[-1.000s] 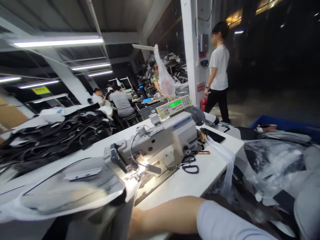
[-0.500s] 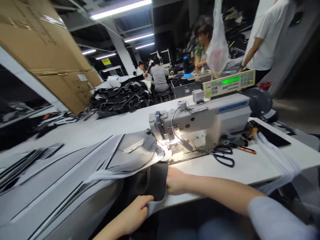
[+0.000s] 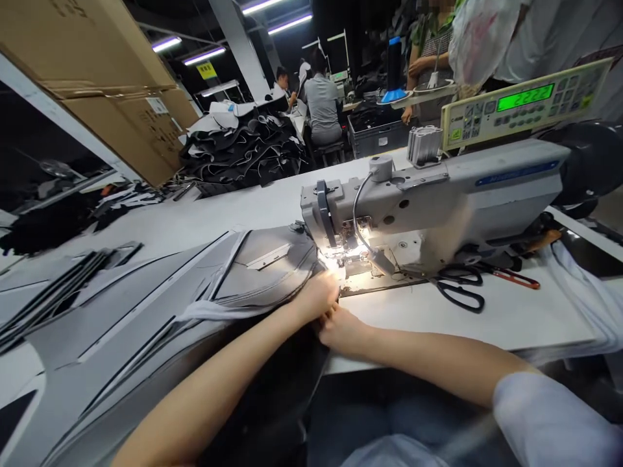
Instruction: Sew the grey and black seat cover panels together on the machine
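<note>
Close to the lit needle area of a sewing machine (image 3: 428, 194), my left hand (image 3: 318, 295) is closed on the edge of a large grey fabric piece (image 3: 195, 279). Just below and right of it, my right hand (image 3: 343, 331) is closed too, its fingertips meeting the left hand at the fabric's edge. The fingertips of both hands are partly hidden. The fabric's dark underside (image 3: 277, 363) hangs over the table's front edge. A white strip (image 3: 209, 311) runs along the fabric toward the needle.
Black-handled scissors (image 3: 460, 295) and an orange-handled tool (image 3: 513, 277) lie right of my hands. A control panel (image 3: 525, 104) tops the machine. Stacked dark fabric (image 3: 243, 143) and a cardboard box (image 3: 117, 104) stand behind, left. Several people work farther back.
My left hand has moved up and right from the hanging fabric edge to near the needle, beside my right hand. The camera view has shifted closer to the machine.
</note>
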